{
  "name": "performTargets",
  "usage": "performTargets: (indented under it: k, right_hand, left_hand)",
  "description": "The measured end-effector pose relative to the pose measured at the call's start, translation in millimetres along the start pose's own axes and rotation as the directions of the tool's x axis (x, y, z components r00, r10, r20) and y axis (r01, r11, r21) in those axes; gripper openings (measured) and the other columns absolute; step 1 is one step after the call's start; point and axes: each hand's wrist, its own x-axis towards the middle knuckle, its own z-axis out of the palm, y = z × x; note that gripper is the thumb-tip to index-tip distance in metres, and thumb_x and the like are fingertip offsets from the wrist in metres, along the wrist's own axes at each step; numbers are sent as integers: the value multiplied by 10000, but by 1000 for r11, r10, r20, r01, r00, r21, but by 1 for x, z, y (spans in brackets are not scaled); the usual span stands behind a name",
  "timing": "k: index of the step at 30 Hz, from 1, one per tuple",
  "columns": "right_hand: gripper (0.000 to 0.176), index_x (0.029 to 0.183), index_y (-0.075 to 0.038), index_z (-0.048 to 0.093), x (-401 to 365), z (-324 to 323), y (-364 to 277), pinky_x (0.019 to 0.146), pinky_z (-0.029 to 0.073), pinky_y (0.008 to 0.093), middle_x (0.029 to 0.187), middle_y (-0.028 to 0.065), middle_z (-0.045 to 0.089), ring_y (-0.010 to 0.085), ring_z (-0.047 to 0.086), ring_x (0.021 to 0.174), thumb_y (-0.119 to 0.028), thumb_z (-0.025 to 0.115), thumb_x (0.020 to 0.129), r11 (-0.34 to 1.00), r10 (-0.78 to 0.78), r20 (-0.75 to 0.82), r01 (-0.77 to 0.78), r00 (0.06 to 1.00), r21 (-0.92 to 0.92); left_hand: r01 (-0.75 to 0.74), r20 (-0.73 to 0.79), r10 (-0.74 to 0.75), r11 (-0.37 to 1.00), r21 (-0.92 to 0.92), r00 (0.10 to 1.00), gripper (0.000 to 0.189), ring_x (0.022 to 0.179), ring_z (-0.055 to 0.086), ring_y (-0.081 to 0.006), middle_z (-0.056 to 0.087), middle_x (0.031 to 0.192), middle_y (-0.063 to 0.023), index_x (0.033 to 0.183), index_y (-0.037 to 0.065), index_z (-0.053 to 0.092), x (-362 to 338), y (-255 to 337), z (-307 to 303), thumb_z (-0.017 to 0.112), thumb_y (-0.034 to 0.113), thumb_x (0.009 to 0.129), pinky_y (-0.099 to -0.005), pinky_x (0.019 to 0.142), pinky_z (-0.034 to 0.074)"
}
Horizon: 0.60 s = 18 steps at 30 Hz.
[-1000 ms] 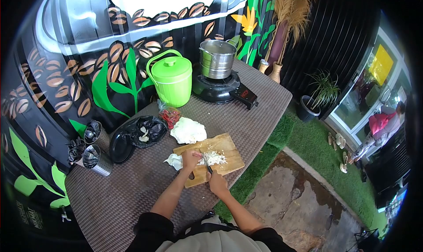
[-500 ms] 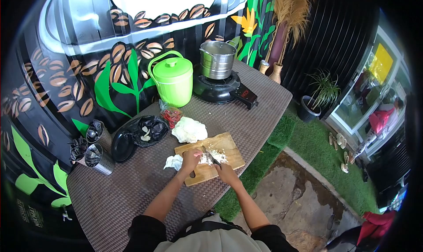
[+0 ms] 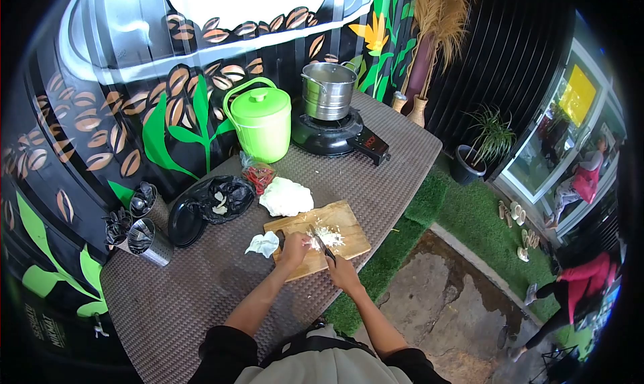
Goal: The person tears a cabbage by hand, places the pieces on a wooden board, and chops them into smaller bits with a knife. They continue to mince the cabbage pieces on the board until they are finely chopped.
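Note:
My right hand [image 3: 343, 274] is closed around the handle of a knife [image 3: 329, 254], its blade over the wooden cutting board [image 3: 352, 229]. Finely chopped white food [image 3: 330, 237] lies around the blade; it looks like shredded cabbage. My left hand [image 3: 293, 250], fingers bent and closed, is at the left of the blade; whatever it pinches is hidden. Behind the board sits a large pale lump [image 3: 286, 197], cabbage-like in its folds. A thin pale piece like a leaf [image 3: 262, 244] rests on the table by the board's left edge.
A black plastic bag [image 3: 231, 195] overlaps a black plate [image 3: 184, 224]. Near them are a small bag of red things [image 3: 258, 174], cutlery holders [image 3: 150, 244], a lime-green lidded bucket [image 3: 263, 125], and a pot [image 3: 329, 88] on a black stove [image 3: 325, 134]. Two people are at the right.
My left hand has shifted slightly right and down, uncovering the board's handle hole. The knife stays in my right hand. At the right, a person in red has come further into view.

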Motion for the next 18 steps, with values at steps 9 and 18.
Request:
performTargets:
  k: [9, 18]
  right_hand:
    - [453, 927, 64, 563, -7, 3, -6, 753, 441, 525, 846, 338, 584, 476, 570, 865, -371, 436, 927, 999, -12, -12, 12, 1000, -31]
    - [420, 1000, 1, 522, -10, 17, -3, 757, 469, 527, 856, 302, 611, 461, 598, 827, -400, 418, 929, 971, 16, 4, -15, 1000, -239]
  left_hand:
    - [66, -121, -58, 996, 66, 991, 232, 662, 656, -260, 657, 756, -198, 861, -49, 673, -18, 18, -12, 754, 74, 682, -306, 614, 507]
    - [56, -120, -71, 990, -127, 990, 257, 717, 675, -258, 684, 796, -167, 917, 15, 697, -2, -12, 8, 765, 105, 686, -301, 672, 528]
